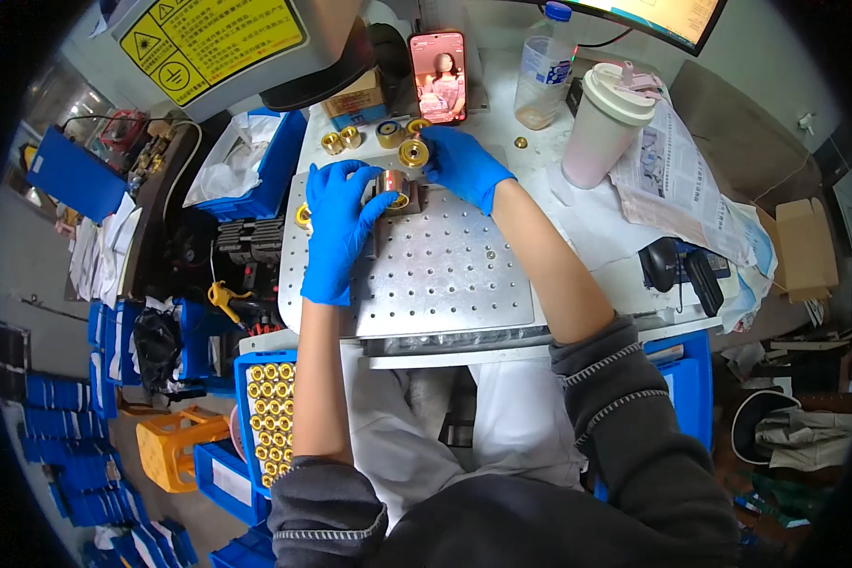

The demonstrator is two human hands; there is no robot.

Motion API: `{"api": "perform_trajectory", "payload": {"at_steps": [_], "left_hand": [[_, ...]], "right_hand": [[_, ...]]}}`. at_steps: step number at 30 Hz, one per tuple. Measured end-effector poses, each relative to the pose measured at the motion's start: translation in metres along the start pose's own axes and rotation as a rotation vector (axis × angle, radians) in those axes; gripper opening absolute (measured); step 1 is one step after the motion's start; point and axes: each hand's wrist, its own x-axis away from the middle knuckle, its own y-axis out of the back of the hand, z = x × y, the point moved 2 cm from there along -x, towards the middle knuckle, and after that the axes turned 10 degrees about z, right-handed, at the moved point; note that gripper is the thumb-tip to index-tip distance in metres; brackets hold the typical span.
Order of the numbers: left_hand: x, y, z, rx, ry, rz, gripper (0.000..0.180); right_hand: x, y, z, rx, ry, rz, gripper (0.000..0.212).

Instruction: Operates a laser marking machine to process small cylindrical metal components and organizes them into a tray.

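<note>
Left hand (336,227): reaching forward in a blue glove, forearm rising from the lower edge, fingers curling around a brass cylinder (393,185) and pinching it against the perforated metal plate (445,275).
Right hand (464,166): crossing in from the right, gloved fingertips closing on a brass ring (413,152) just above the cylinder.
Brass cylinder: sitting at the plate's far edge, between both hands.
Spare brass parts (341,140): lying in a row just beyond the plate, near the phone (437,76).
Open room: bare plate stretching toward the near edge; pink cup (604,125) and bottle (544,71) standing well apart on the right.
Lower left: blue bin of brass parts (270,421) sitting below the plate's edge.
</note>
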Motion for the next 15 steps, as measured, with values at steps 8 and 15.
{"api": "perform_trajectory", "payload": {"at_steps": [8,15], "left_hand": [[0.054,0.027,-0.008,0.210,0.226,-0.297,0.039],[0.086,0.005,0.005,0.473,0.460,-0.203,0.037]], "right_hand": [[0.009,-0.032,-0.006,0.379,-0.035,-0.025,0.032],[0.008,-0.033,-0.010,0.734,0.141,0.107,0.035]]}}
